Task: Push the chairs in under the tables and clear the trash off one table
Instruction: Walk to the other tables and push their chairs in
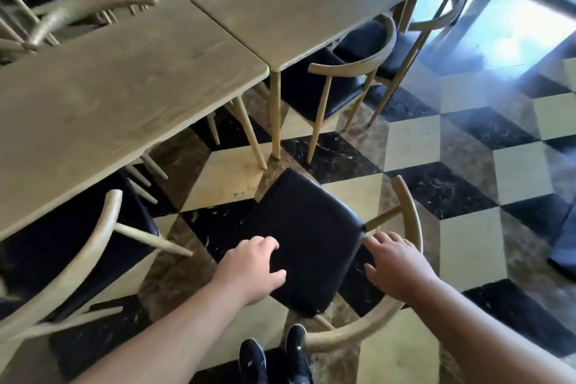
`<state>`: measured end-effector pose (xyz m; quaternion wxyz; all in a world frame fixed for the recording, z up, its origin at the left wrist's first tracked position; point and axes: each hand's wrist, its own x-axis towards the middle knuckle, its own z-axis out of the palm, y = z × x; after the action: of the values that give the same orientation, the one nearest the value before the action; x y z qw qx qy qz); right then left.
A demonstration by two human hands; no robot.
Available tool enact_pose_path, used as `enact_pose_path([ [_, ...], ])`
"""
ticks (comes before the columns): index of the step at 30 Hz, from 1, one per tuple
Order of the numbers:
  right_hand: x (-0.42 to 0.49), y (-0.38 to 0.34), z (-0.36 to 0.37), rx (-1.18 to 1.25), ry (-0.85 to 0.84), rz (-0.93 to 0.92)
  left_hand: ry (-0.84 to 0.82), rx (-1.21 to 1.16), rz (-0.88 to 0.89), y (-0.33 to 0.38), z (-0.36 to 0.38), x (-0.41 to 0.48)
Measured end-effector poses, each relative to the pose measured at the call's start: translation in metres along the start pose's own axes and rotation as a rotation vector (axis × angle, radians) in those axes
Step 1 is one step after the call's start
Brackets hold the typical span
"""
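A wooden chair with a black padded seat (308, 237) and a curved backrest rail (411, 215) stands pulled out on the floor in front of me, turned at an angle to the near table (103, 103). My left hand (249, 268) lies over the seat's left corner, fingers and thumb spread on top. My right hand (396, 268) is spread over the backrest rail, which passes under the palm; no finger is seen wrapped around it. A second table (311, 3) adjoins at the right. No trash shows on either tabletop.
Another chair (78, 246) sits partly under the near table at my left. Two more chairs (352, 65) stand at the second table. Several chairs crowd the far side. My black shoes (274, 358) stand behind the chair. Someone's shoe (561, 265) is at the right edge.
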<state>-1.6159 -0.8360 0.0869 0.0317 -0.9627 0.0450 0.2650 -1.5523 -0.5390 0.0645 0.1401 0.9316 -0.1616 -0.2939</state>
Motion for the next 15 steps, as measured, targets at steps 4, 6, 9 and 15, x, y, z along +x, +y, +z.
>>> enact_pose_path([
  [4, -0.011, 0.005, 0.0, 0.006, -0.009, 0.067, -0.006, -0.019, 0.037, 0.001, -0.001, 0.013],
  [6, -0.014, 0.003, 0.003, 0.022, -0.007, 0.097, -0.013, -0.026, 0.046, 0.0, 0.001, 0.023],
  [9, -0.012, -0.001, 0.009, 0.017, -0.035, 0.092, -0.021, -0.059, 0.038, -0.003, 0.01, 0.035],
  [15, 0.003, 0.003, 0.029, 0.01, -0.08, 0.015, -0.094, -0.092, -0.004, 0.008, 0.055, 0.027],
])
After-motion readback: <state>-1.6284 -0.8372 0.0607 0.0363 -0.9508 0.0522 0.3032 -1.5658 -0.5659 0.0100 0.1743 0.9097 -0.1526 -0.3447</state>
